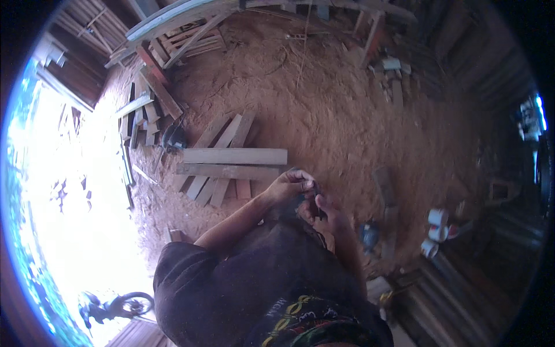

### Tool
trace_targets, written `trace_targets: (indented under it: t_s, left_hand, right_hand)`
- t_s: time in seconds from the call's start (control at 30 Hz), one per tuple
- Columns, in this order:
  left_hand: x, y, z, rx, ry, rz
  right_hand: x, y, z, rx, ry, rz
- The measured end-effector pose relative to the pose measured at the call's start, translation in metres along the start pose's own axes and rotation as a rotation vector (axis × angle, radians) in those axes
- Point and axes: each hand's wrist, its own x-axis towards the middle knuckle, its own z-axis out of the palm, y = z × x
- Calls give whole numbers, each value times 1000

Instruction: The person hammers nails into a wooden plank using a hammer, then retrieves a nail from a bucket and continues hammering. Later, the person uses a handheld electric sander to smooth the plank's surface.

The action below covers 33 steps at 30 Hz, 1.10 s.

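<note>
L hand & R hand pinch small dark item, grip near-closed, prob. for steadiness betw. both.

Planks left (on dirt), containers right.

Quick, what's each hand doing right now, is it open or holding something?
Left hand: closed, pinching a small dark thing, too small to name.
Right hand: fingers curled closed, seemingly on the same thing.
</note>
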Motion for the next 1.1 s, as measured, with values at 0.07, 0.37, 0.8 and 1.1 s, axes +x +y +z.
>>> trace_targets:
  t_s: [0.07, 0.37, 0.8, 1.1]
  left_hand:
    - [30, 6, -15, 64, 113, 49]
    - [171, 101, -59, 177, 311, 60]
    - [231, 288, -170, 255, 756, 239]
    - [247, 413, -282, 83, 1105, 509]
  right_hand:
    - [26, -29, -3, -316, 107, -11]
    - [184, -160, -44, -414, 264, 274]
    - [448, -278, -16, -545, -273, 490]
    - [713, -324, 73, -639, -526, 528]
